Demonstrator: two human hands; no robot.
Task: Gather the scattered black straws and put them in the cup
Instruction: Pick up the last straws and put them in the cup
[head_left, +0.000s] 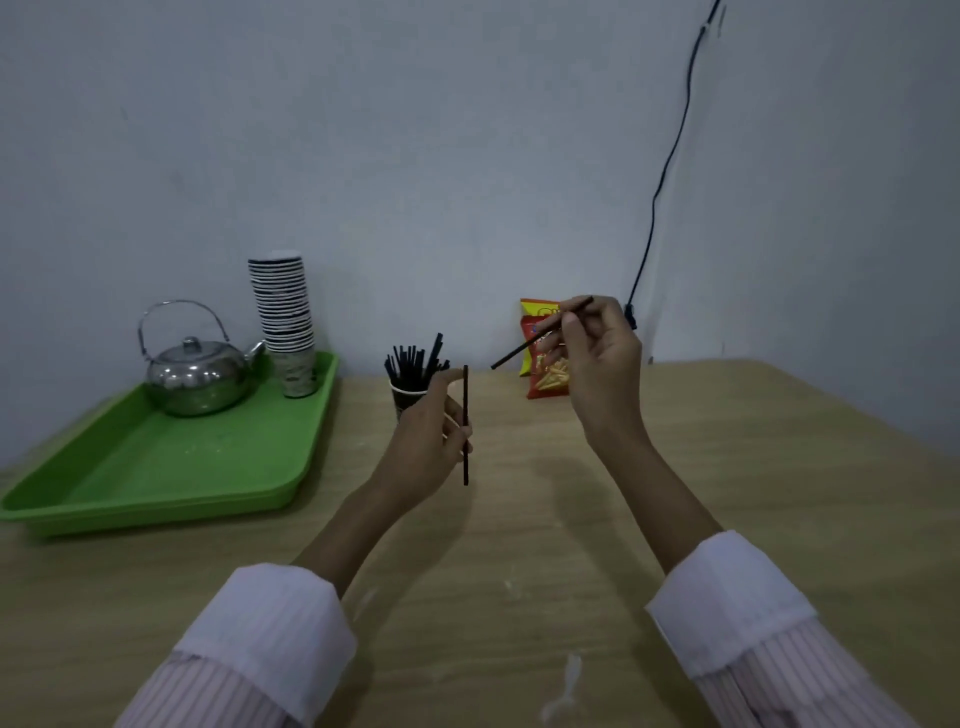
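Observation:
A dark paper cup (406, 397) stands near the back middle of the wooden table, with several black straws (415, 358) sticking up out of it. My left hand (428, 441) is just in front of the cup and pinches one black straw (466, 457) held upright. My right hand (602, 364) is raised to the right of the cup and grips another black straw (524, 345) that slants down to the left, its lower tip pointing toward the cup. The left hand partly hides the cup.
A green tray (156, 467) on the left carries a steel kettle (200, 376) and a tall stack of paper cups (285, 322). A red snack packet (543, 353) leans at the wall behind my right hand. A black cable (670, 156) hangs down the wall.

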